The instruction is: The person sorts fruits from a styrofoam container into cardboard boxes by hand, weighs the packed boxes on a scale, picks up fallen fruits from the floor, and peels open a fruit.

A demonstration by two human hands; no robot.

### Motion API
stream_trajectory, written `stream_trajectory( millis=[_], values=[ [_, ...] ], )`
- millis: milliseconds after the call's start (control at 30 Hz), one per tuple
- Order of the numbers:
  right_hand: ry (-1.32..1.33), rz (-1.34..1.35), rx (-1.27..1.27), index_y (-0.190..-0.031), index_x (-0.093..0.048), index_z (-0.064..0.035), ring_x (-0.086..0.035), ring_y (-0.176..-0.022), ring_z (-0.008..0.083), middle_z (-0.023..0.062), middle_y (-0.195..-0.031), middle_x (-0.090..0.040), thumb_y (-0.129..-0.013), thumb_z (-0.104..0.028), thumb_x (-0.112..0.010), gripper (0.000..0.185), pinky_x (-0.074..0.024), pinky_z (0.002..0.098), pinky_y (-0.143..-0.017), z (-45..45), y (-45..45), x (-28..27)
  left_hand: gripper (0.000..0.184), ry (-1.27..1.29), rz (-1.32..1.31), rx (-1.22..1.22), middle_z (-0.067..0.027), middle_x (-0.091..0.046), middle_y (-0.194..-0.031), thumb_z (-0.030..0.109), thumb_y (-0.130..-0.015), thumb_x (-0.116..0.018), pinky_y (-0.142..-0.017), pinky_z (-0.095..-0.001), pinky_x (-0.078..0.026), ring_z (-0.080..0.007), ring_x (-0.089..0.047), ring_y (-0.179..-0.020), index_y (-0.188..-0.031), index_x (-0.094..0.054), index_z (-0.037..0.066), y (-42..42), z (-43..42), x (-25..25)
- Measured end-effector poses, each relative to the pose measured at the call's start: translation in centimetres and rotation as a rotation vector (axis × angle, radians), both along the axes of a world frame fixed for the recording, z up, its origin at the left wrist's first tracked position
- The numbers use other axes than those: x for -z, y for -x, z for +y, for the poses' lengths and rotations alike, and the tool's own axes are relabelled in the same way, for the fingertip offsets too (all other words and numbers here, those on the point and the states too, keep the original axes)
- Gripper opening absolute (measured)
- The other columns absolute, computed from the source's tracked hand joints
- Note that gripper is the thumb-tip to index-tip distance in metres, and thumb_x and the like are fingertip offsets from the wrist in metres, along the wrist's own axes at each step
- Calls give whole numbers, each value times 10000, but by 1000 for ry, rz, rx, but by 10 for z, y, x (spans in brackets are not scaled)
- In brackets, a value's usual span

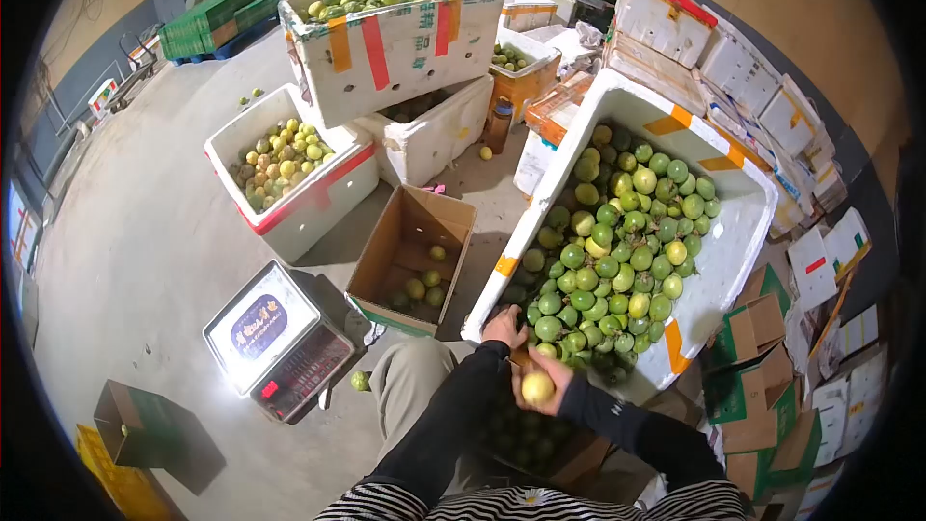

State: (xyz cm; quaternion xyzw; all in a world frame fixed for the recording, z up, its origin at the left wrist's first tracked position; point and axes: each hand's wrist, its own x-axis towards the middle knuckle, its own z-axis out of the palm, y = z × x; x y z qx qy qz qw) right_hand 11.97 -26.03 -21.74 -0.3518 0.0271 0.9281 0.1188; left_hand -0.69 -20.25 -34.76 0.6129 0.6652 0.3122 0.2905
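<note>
The right hand point(557, 375) clasps a yellow fruit point(537, 388), likely best held lightly, beside the left hand point(503, 328), grip unclear.

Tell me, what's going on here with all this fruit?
A seated person in black sleeves has a round yellow fruit in the right hand. The left hand is at the near edge of a large white foam box, which holds many round green and yellowish fruits. To the left, an open brown cardboard box holds a few fruits, and a shiny-topped scale stands on the grey floor.
</note>
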Motion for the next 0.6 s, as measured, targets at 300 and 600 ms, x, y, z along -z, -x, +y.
stream_trajectory(
  millis=[300, 600],
  values=[
    [-662, 280, 95, -1048, -455, -15, -522, -910, 282, 198, -975, -516, -801, -333, -513, 407, -420, 365, -800, 145, 86, -213, 378, 57, -33, -6, -175, -545, -972, 272, -700, -578, -767, -398, -420, -327, -526, -901, -1008, -461, 86, -1, 1, 1],
    [-1992, -144, -251, -1121, -477, -40, -558, -919, 246, 121, -1032, -569, -740, -216, -617, 443, -443, 320, -783, 96, 81, -149, 497, 134, 102, 1, -202, -516, -1045, 274, -681, -576, -834, -387, -405, -329, -504, -959, -1113, -464, 54, -2, 2, -22]
  ],
)
